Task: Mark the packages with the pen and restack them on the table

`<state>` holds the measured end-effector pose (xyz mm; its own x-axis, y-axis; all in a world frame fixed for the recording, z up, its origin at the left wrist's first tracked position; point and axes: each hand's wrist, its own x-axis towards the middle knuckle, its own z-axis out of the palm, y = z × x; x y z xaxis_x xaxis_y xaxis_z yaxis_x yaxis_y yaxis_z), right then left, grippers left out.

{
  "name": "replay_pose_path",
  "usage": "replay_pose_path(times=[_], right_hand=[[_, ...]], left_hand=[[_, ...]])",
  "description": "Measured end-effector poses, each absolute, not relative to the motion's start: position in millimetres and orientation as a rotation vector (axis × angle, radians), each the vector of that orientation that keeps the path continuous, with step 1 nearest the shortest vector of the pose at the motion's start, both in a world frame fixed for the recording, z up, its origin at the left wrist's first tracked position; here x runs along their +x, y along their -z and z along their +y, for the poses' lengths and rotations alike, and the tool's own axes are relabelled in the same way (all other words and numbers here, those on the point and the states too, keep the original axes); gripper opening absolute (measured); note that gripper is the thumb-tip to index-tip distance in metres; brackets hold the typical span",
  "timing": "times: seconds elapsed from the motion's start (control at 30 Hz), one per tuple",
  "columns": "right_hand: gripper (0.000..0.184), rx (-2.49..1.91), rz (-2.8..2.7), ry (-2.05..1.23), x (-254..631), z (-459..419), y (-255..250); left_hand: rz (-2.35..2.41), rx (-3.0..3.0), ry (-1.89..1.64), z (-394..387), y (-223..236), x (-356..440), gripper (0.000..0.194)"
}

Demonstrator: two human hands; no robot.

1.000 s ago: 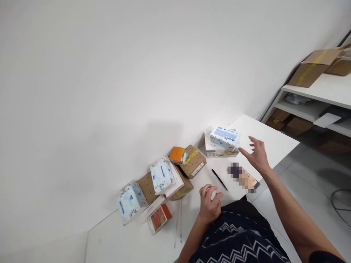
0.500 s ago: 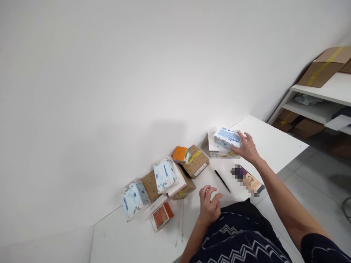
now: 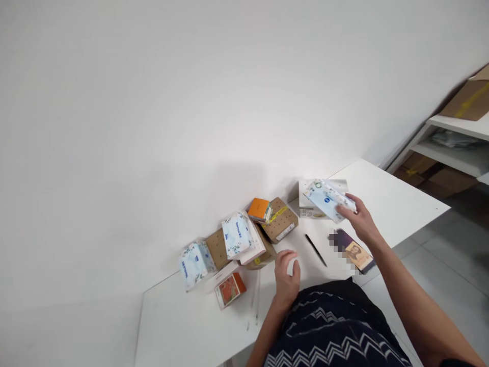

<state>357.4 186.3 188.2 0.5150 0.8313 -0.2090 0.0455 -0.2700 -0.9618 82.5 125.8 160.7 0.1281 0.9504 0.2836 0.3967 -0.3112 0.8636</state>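
My right hand (image 3: 357, 216) grips the near end of a light blue tissue pack (image 3: 326, 199) with a floral print, thumb on one side and fingers on the other. The pack is tilted over a white box (image 3: 306, 203), which it partly covers. Whether it still touches the box is hard to tell. Near the table's front edge, my left hand (image 3: 286, 278) holds nothing, its fingers curved and the thumb apart. A black pen (image 3: 316, 250) lies between the hands, with a dark phone-like object (image 3: 357, 252), partly pixelated, beside it.
Along the wall stand two more tissue packs (image 3: 237, 235) (image 3: 196, 265), cardboard boxes (image 3: 280, 224), a small orange box (image 3: 260, 209) and an orange-and-white box (image 3: 230, 291). All rest on the white table (image 3: 183, 326). A shelf (image 3: 458, 125) with cartons stands at the right.
My right hand has closed on the tissue pack, which has turned and tipped toward me. My left hand's fingers have curled a little more. The whole view has shifted slightly.
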Motion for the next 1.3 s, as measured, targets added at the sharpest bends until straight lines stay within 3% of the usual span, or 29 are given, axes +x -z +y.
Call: replay_pose_path(times=[0.07,0.17,0.23,0.3,0.47,0.63,0.77,0.97,1.17,1.3], right_hand=[[0.071,-1.475,-0.575,-1.174,330.9,163.7,-188.2],[0.065,-1.224,-0.381,-1.464,283.9,129.9,-184.4],[0.059,-1.126,-0.329,-1.632,256.6,111.7,-183.1],[0.052,-1.05,-0.265,-1.806,238.4,99.6,-183.4],[0.048,-0.968,-0.084,-2.07,231.9,93.8,-181.3],[0.048,-0.941,-0.043,-2.096,240.7,101.9,-171.2],[0.045,-0.942,-0.032,-2.061,242.6,108.6,-165.1],[0.054,-0.934,-0.105,-2.155,244.3,110.7,-165.2],[0.067,-0.856,-0.112,-2.276,244.2,104.4,-163.5],[0.071,-0.856,-0.168,-2.327,242.1,99.5,-160.4]], left_hand=[[1.307,1.424,-1.095,130.2,-167.5,80.8,0.037],[1.183,1.005,-1.036,136.5,-179.8,79.2,0.076],[1.095,0.932,-1.065,138.7,-188.0,77.7,0.088],[1.054,0.947,-1.144,138.7,-195.7,74.8,0.088],[1.211,1.061,-1.158,131.9,-210.2,63.2,0.061],[1.254,1.347,-1.206,119.9,-218.3,62.2,0.039],[1.252,1.589,-1.19,115.8,-221.8,65.2,0.033],[1.227,1.759,-1.19,119.1,-226.2,64.2,0.037],[1.134,1.52,-1.11,113.1,-230.7,64.1,0.081],[1.207,1.394,-1.004,105.4,-232.6,64.9,0.073]])
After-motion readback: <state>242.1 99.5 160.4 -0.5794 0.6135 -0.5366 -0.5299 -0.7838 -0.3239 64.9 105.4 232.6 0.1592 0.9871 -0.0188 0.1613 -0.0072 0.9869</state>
